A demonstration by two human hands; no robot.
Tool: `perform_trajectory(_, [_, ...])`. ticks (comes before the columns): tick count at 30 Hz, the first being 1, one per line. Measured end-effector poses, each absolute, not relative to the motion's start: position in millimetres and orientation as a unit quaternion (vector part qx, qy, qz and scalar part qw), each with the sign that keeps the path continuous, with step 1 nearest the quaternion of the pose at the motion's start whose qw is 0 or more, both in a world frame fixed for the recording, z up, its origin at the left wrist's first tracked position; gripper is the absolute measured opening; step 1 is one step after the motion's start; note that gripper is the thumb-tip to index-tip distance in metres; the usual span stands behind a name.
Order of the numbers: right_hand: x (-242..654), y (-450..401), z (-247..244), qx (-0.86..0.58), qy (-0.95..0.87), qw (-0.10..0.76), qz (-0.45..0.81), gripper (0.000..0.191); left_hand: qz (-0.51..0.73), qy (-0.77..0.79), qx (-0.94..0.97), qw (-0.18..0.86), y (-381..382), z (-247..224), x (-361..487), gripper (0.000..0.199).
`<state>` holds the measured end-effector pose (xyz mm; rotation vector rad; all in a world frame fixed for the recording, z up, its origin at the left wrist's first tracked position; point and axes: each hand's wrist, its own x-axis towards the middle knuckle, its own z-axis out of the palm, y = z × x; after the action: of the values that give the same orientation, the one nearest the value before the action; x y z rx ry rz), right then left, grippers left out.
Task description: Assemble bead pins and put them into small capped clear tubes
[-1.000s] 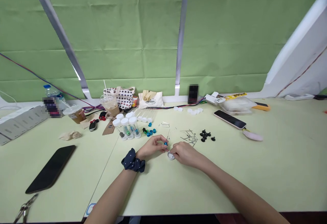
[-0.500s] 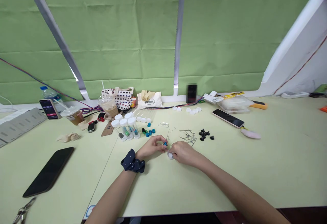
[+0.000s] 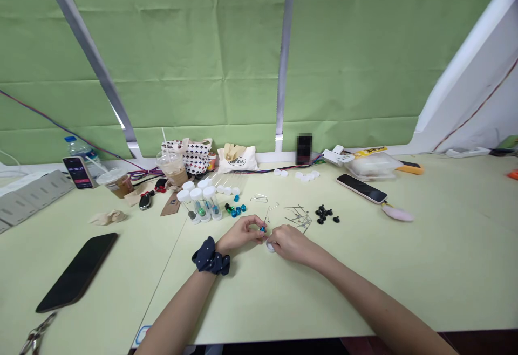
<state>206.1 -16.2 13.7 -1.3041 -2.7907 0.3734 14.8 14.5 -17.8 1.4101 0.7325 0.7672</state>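
Note:
My left hand (image 3: 243,231) is closed, pinching a small shiny blue knob-like piece (image 3: 263,229) with a thin metal pin (image 3: 266,214) standing up from it. Just to its right, my right hand (image 3: 292,240) has its fingers bent down onto a round white cap (image 3: 270,247) at the table surface; the fingertips are partly hidden. Several blue pieces (image 3: 238,211) lie beyond my left hand, a few dark or green ones among them. Past my right hand are scattered thin metal pins (image 3: 298,217) and a cluster of black knobs (image 3: 322,213).
Clear tubes with white lids (image 3: 198,204) stand left of the blue pieces. More white caps (image 3: 306,176) lie farther back. Phones rest at right (image 3: 361,188) and left (image 3: 76,271). Drink cups (image 3: 172,167), a patterned bag (image 3: 197,156) and a plastic box (image 3: 372,165) line the back.

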Motion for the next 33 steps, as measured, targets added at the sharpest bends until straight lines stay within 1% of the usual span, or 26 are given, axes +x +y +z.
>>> perform_trajectory(16, [205.6, -17.7, 14.0, -0.430, -0.897, -0.003, 0.106, 0.023, 0.338, 0.316, 0.617, 0.637, 14.2, -18.7, 14.5, 0.031])
perform_trajectory(26, [204.4, -17.8, 12.1, -0.430, -0.900, 0.004, 0.075, 0.025, 0.332, 0.322, 0.620, 0.634, 14.2, -18.0, 15.3, 0.031])
perform_trajectory(33, [203.3, -19.5, 15.9, -0.429, -0.900, 0.002, 0.077, 0.026, 0.337, 0.320, 0.621, 0.630, 15.9, -22.5, 14.6, 0.032])
